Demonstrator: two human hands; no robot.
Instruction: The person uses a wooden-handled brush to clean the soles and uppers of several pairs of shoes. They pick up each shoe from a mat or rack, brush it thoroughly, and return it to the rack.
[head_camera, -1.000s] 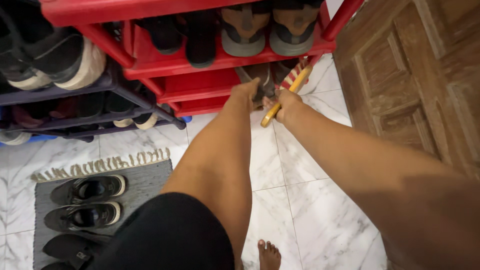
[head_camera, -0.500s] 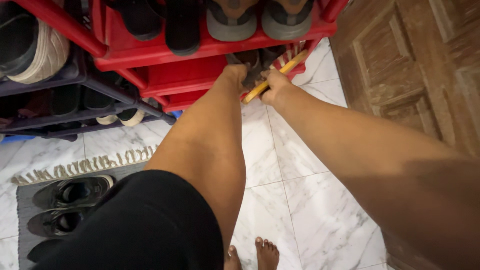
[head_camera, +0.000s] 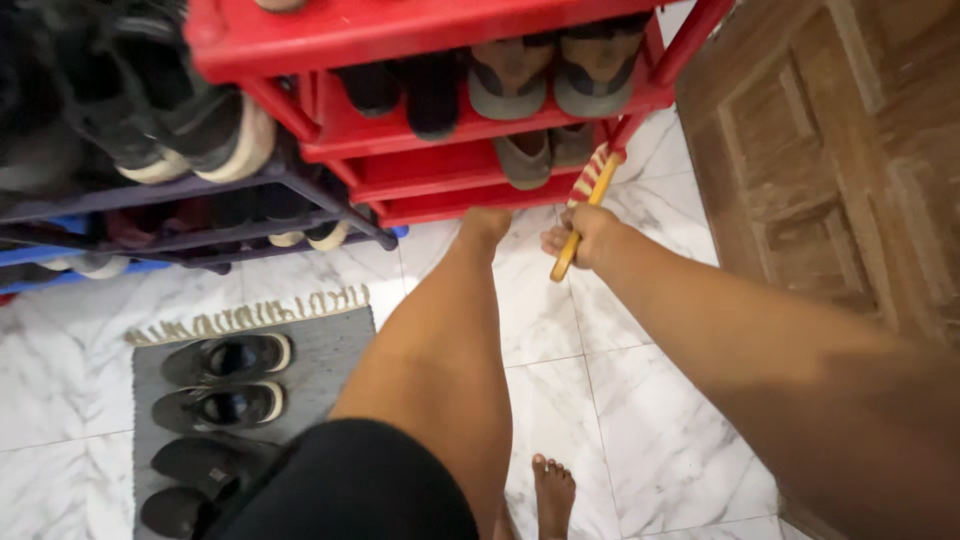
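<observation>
My right hand (head_camera: 590, 236) is closed around the yellow wooden handle of a brush (head_camera: 598, 185), whose red and white striped head points up at the corner of the red shoe rack (head_camera: 440, 200). My left hand (head_camera: 485, 224) hangs just in front of the rack's lowest shelf, touching nothing, with its fingers pointing away from me. A pair of grey-brown shoes (head_camera: 527, 160) sits on the shelf just above both hands.
Another pair of grey and tan shoes (head_camera: 555, 75) and dark shoes fill the upper red shelf. A dark rack (head_camera: 200, 190) of shoes stands at the left. Black shoes (head_camera: 225, 360) lie on a grey mat. A wooden door (head_camera: 830, 160) is at the right. My bare foot (head_camera: 551, 492) stands on marble tiles.
My left hand has let go of the grey-brown shoe, which now rests on the shelf, and has drawn back below it. The right hand has pulled back slightly with the brush.
</observation>
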